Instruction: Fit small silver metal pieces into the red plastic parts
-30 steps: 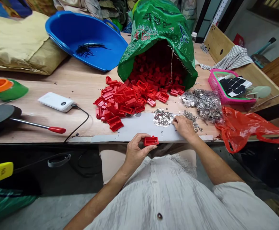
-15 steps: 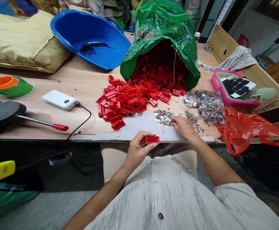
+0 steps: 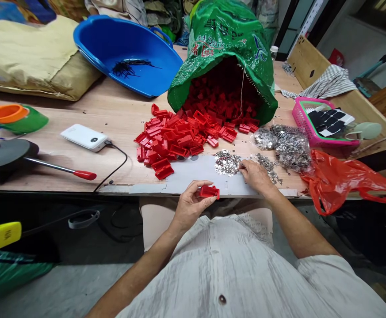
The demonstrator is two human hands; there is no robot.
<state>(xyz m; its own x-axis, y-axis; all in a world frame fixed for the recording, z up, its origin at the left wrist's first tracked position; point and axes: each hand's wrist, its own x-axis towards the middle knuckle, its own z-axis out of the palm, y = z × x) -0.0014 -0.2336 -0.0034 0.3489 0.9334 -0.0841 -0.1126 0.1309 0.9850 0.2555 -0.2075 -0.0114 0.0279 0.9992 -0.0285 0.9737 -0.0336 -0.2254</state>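
My left hand (image 3: 189, 205) is closed on a small red plastic piece (image 3: 209, 191), held just off the table's near edge. My right hand (image 3: 255, 175) rests on a grey sheet (image 3: 196, 174), its fingertips pinched together at the edge of a heap of small shiny metal bits (image 3: 226, 162); what they pinch is too small to make out. A pile of several red plastic pieces (image 3: 176, 137) spills from a green woven sack (image 3: 226, 44) lying on its side behind.
Clear bags of metal bits (image 3: 285, 143) and a red plastic bag (image 3: 342, 176) lie to the right, with a pink basket (image 3: 319, 123) behind. A blue basin (image 3: 126, 48), a white power bank (image 3: 85, 138) with cable and a red-tipped tool (image 3: 63, 170) are on the left.
The view has shifted slightly. My left hand has tilted the red piece a little; my right hand stays at the metal heap.
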